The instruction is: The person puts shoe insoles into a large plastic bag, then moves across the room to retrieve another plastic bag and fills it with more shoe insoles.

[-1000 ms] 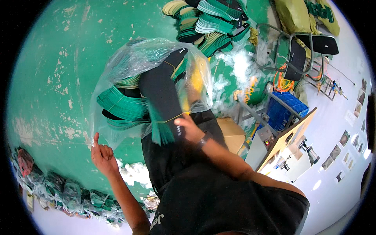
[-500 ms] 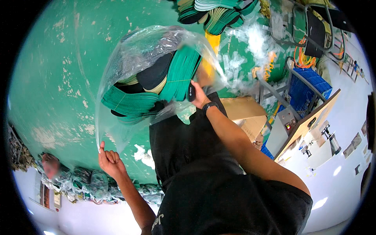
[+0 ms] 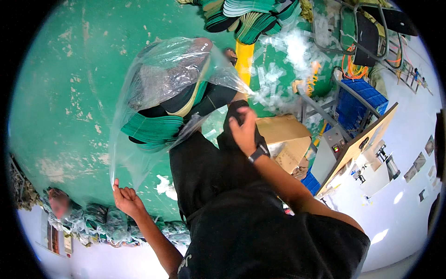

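- We see filled plastic bags (image 3: 107, 219), contents unclear.
- Our left hand (image 3: 127, 199) pinches the edge of the clear plastic bag (image 3: 160, 83), which sits before our legs (image 3: 197, 162) with green and black insole bundles (image 3: 151, 128) inside.
- Our right hand (image 3: 245, 133), released, is over our right knee.
- We have a cardboard box (image 3: 284, 129) beside us, then a blue crate (image 3: 357, 103).

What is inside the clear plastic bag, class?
Inside the clear plastic bag, a stack of green pieces shows, with black pieces and a cream edge beside it. Its wrinkled plastic and the visible pieces cover whatever lies deeper; the total cannot be told.
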A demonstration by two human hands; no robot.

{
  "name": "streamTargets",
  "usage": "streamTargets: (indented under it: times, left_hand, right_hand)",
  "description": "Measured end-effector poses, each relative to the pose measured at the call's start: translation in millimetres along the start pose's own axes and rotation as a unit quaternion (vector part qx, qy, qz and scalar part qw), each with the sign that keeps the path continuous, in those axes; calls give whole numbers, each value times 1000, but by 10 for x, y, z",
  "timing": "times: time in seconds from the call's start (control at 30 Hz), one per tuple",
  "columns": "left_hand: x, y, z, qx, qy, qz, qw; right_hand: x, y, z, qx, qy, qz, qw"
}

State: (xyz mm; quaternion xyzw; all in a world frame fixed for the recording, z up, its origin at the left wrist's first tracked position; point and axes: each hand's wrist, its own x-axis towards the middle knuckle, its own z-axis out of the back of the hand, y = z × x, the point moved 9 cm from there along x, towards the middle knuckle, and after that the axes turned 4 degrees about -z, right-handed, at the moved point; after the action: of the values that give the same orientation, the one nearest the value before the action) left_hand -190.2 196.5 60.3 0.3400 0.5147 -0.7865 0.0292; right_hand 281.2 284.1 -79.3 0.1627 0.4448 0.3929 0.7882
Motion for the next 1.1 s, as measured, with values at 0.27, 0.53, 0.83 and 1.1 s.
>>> streamTargets:
  times: [0.27,0.53,0.83,1.1]
  left_hand:
    - [91,5,-41,18,10,3,1000]
    - [-435,694,310,296,196,40,934]
    - [-602,-468,-249,34,64,-15,997]
    - [-542,-638,-771,60,25,-3,998]
  right_hand:
    - [1066,-463,98,-366,-68,103,922]
    - [-410,838,422,275,289,-127,908]
    - [-367,2375,602,19,248,69,966]
    - [848,2487,1027,31,238,142,960]
